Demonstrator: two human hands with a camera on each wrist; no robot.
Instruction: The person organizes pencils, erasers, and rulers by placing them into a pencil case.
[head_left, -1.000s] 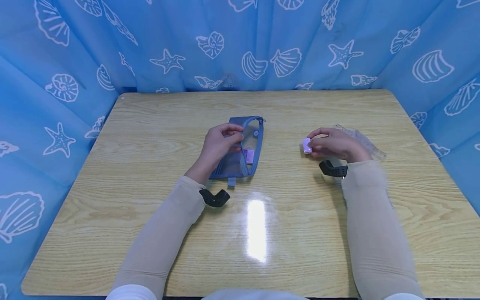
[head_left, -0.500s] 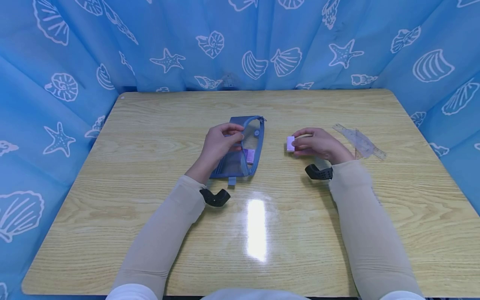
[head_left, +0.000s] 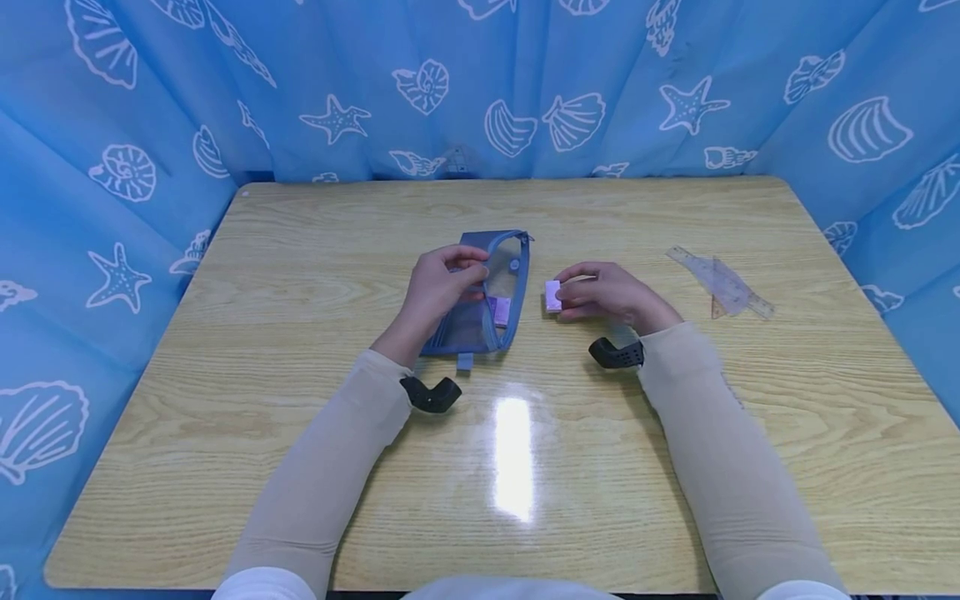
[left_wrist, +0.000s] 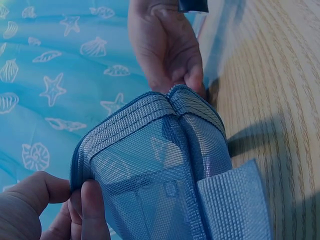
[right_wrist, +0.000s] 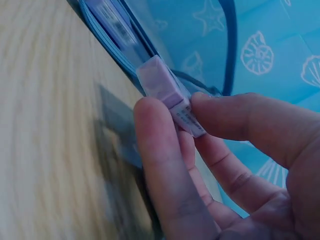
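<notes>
My left hand [head_left: 438, 283] pinches the zipped edge of a blue mesh pencil case [head_left: 461, 329] and holds its mouth open toward the right. Inside the opening lies a small purple block [head_left: 501, 311]; its barcode side shows in the right wrist view. With thumb and fingertips my right hand [head_left: 611, 293] grips a pale purple wrapped eraser [head_left: 552, 296], just right of the case's mouth. In the right wrist view that eraser [right_wrist: 162, 85] overlaps the rim of the case, a barcode on its side. The left wrist view shows the mesh [left_wrist: 145, 175] between the hands.
Clear plastic rulers and a set square [head_left: 723, 285] lie overlapped on the wooden table [head_left: 225, 400], right of my right hand. A blue shell-print curtain [head_left: 465, 92] encloses the table's back and sides.
My right hand has carried the eraser leftward from beside the rulers to near the case's mouth, uncovering the rulers. My left hand and the pencil case stay almost in place.
</notes>
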